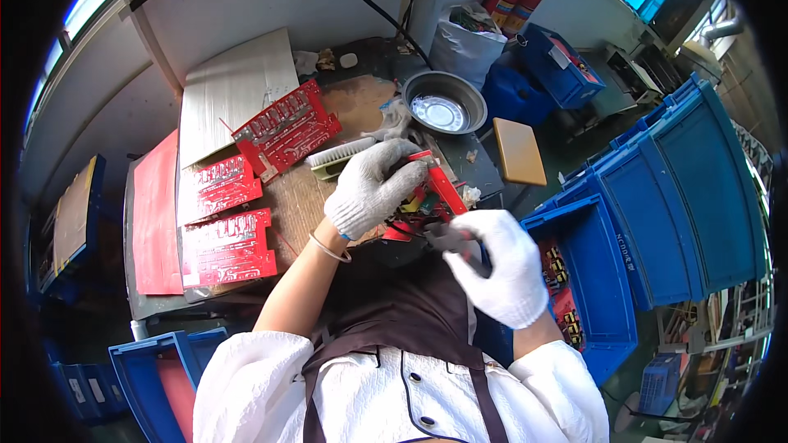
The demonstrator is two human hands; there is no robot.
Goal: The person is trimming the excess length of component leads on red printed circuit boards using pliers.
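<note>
My left hand (376, 187), in a white knit glove, grips a red circuit board (446, 190) that is tipped up on edge, with parts on its side toward me. My right hand (507, 272), gloved too, is closed around cutting pliers (453, 239) whose jaws point at the board's lower part. Whether the jaws touch the board is hard to make out. To the left lie three more red circuit boards: a large tilted one (289, 130), a smaller one (222, 184) and one nearest me (231, 248). Just beyond my left hand rests a brush (341, 152) with pale bristles.
A metal basin (478, 115) stands at the bench's far right. Close to my right arm is a blue bin (606, 267) with boards inside, beside tall blue bins (706, 189). Another blue bin (135, 365) sits lower left. Behind are a white sack (466, 47) and fire extinguishers (502, 2).
</note>
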